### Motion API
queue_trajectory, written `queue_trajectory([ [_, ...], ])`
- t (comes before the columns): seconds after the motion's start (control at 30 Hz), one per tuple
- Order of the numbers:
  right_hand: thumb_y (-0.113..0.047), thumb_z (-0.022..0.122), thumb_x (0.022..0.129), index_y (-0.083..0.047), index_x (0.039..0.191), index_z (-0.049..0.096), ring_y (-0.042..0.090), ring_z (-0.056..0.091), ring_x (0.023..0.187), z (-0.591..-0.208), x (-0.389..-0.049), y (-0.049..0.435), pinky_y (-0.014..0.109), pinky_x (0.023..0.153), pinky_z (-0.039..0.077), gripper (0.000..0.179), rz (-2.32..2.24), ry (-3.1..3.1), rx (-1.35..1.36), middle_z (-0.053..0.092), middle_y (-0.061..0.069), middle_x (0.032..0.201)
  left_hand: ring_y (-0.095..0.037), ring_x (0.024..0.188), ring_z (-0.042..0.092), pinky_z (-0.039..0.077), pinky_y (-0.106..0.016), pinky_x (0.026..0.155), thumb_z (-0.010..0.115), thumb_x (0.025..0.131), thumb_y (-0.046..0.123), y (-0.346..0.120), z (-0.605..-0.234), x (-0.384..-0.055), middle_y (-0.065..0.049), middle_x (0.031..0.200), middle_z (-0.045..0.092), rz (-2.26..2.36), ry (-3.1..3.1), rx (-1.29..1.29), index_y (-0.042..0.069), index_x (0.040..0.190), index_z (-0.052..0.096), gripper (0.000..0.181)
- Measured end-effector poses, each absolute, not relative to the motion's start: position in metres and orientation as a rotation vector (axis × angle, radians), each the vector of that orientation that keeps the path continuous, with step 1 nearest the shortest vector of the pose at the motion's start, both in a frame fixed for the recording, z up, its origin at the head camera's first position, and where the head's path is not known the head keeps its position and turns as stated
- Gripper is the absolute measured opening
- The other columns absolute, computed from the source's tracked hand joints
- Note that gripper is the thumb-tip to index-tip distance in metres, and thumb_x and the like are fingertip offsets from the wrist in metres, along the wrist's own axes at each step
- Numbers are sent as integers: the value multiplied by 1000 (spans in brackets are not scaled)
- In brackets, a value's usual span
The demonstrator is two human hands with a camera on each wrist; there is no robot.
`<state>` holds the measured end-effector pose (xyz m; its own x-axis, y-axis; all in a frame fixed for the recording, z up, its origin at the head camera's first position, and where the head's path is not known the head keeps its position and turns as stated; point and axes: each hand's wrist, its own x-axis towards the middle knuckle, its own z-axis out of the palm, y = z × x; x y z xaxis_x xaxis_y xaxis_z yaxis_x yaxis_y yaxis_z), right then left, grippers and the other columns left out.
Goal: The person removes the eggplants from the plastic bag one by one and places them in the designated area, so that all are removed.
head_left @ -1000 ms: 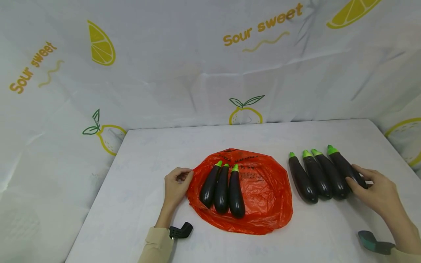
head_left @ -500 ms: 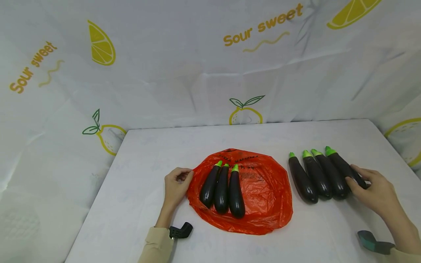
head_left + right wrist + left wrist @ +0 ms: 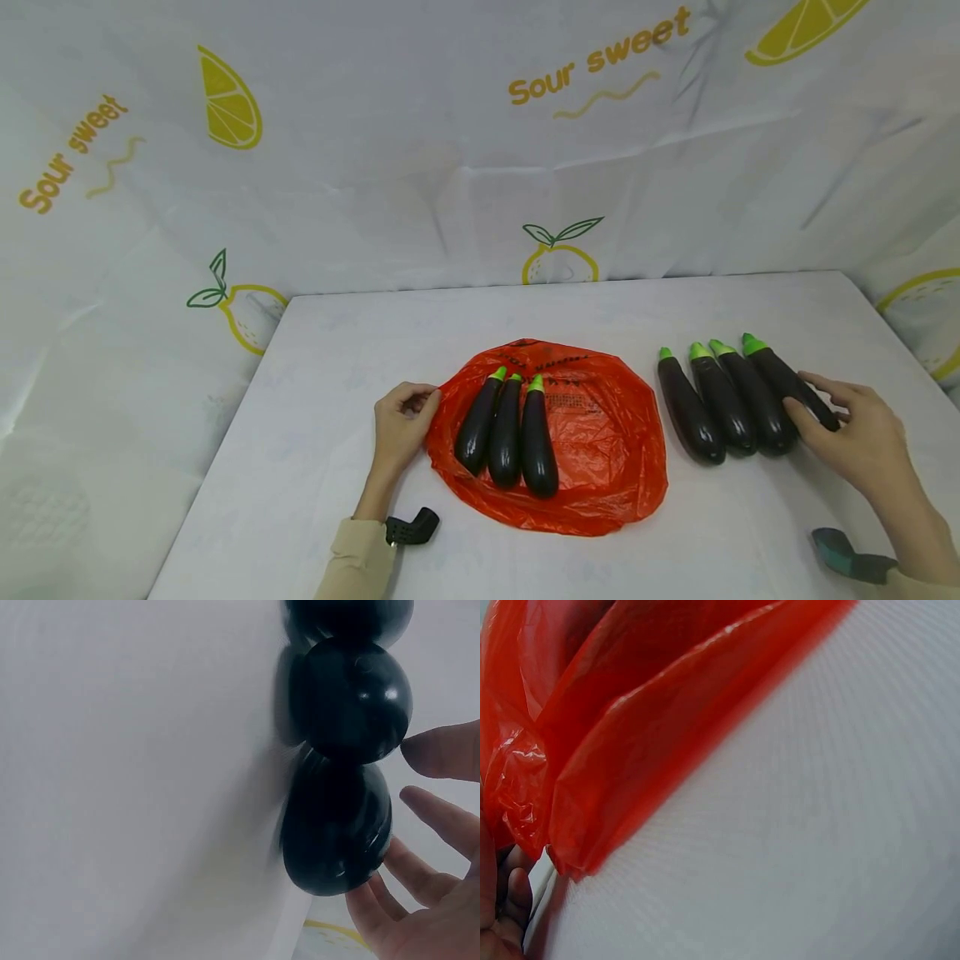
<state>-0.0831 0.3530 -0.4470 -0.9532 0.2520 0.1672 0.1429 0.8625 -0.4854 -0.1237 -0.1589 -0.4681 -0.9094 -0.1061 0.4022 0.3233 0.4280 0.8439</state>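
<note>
While left hand (image 3: 401, 425) pinches edge of red bag (image 3: 600, 467), right hand (image 3: 866, 437) touches rightmost eggplant (image 3: 782, 374). Right grip loose, unclenched.

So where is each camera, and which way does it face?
Head: worn on the head, looks forward and down at the table, red bag and eggplants; the left hand and right hand show.
Left wrist: worn there, faces the bag's edge; part of that hand shows.
Right wrist: worn there, faces the eggplants' rounded ends; that hand partly shows.
Head and left wrist share the bag.
</note>
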Motion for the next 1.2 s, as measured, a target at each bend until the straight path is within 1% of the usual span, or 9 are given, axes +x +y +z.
queue_trajectory([
  [0.3,-12,66,92,11,127,62,62,50,111,-438,-81,335,69,88,45,41,677,-2647,-215,53,46,123,-4,70,53,48,-16,65,72,88,-4,-160,-469,-122,-16,76,69,-1480,-2295,-182,-3,90,76,5],
  [0.4,-12,69,92,9,127,63,59,50,113,-433,-79,328,46,89,51,42,726,-2623,-209,54,43,124,-4,70,53,48,-16,66,72,88,-4,-160,-470,-121,-16,77,70,-1476,-2293,-185,-3,90,76,5],
  [0.53,-11,73,89,8,128,65,56,53,112,-429,-77,318,3,84,30,44,828,-2570,-164,57,41,125,-4,70,53,48,-16,65,72,88,-5,-160,-471,-122,-16,77,70,-1473,-2288,-191,-3,89,76,5],
  [0.6,-14,76,88,6,128,66,32,60,111,-429,-76,313,-4,81,21,45,856,-2551,-144,59,38,124,-4,70,53,48,-16,65,72,87,-5,-160,-471,-122,-16,76,70,-1474,-2285,-192,-3,89,76,5],
  [0.77,-19,79,88,3,129,66,26,57,107,-426,-74,297,-9,83,21,49,897,-2566,-121,61,33,122,-4,69,53,47,-16,64,73,87,-6,-160,-471,-123,-15,75,69,-1476,-2276,-202,-3,89,76,5],
  [0.83,-18,80,87,3,129,66,36,56,109,-425,-73,291,-10,83,21,49,922,-2568,-98,61,33,124,-4,69,53,47,-16,64,72,87,-6,-160,-471,-123,-15,75,69,-1475,-2274,-206,-3,89,76,5],
  [0.93,-15,83,84,0,128,68,-1,56,106,-424,-73,282,-10,83,23,49,948,-2551,-57,64,30,122,-4,69,53,47,-15,64,72,87,-6,-160,-471,-124,-16,75,69,-1477,-2273,-211,-3,89,76,5],
  [1.03,-11,85,81,-1,126,69,-28,35,102,-423,-73,273,-10,85,25,48,981,-2522,-5,66,27,119,-5,69,53,47,-15,65,72,87,-6,-160,-471,-124,-16,75,69,-1477,-2273,-213,-3,89,76,5],
  [1.2,-10,85,81,-2,125,70,-29,34,103,-420,-72,261,-9,86,26,48,1009,-2533,33,67,25,119,-6,69,53,47,-15,65,72,87,-6,-160,-471,-124,-16,75,69,-1475,-2276,-215,-4,89,76,5],
])
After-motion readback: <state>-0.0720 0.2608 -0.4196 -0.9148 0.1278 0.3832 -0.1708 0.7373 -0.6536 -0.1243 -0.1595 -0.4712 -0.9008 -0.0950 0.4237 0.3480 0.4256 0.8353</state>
